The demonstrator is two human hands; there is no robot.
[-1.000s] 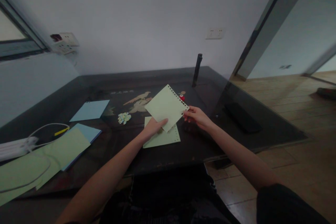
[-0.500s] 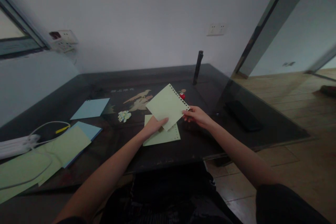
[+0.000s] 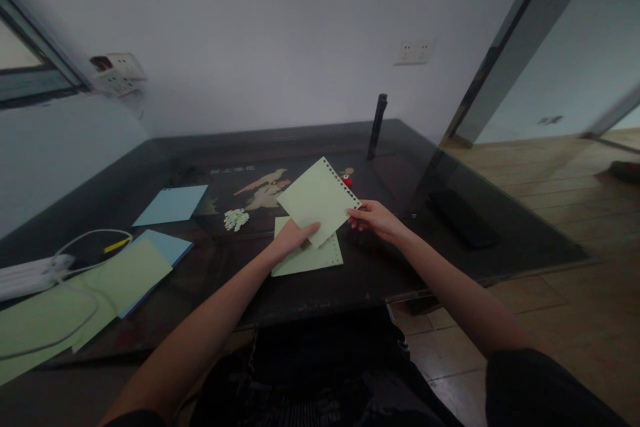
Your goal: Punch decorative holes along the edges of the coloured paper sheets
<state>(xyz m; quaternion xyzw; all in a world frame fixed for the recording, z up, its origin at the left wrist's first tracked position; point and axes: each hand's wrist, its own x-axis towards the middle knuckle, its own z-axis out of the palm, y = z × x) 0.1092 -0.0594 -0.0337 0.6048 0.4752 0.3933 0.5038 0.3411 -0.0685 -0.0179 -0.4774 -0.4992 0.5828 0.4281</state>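
Held a pale green loose-leaf sheet [image 3: 317,193] above the worktop [image 3: 370,273], turned like a diamond, binding holes along its upper right edge. Pressed the thumb of the left hand [image 3: 291,240] on its face near the bottom corner, fingers hidden behind. Pinched the right corner, at the end of the punched edge, between thumb and fingers of the right hand [image 3: 376,218]. So had the sheet grasped by both hands.

Had a second pale green loose-leaf sheet [image 3: 310,264] below, flat on the worktop, partly covered by the left hand and the raised sheet. Saw a small red object [image 3: 347,180] just past the punched edge. Noted a heap of small pale pieces [image 3: 236,219] to the left, near a bird design [image 3: 265,187]. Saw a black rod-shaped object [image 3: 377,127] standing farther back, slightly tilted, and a flat black rectangular object [image 3: 463,217] at right. Found a light blue sheet [image 3: 173,205] well to the left and, nearer, overlapping green sheets [image 3: 135,273] partly over another blue sheet [image 3: 167,247], beside a white cable [image 3: 95,235] with a yellow tag [image 3: 117,245].
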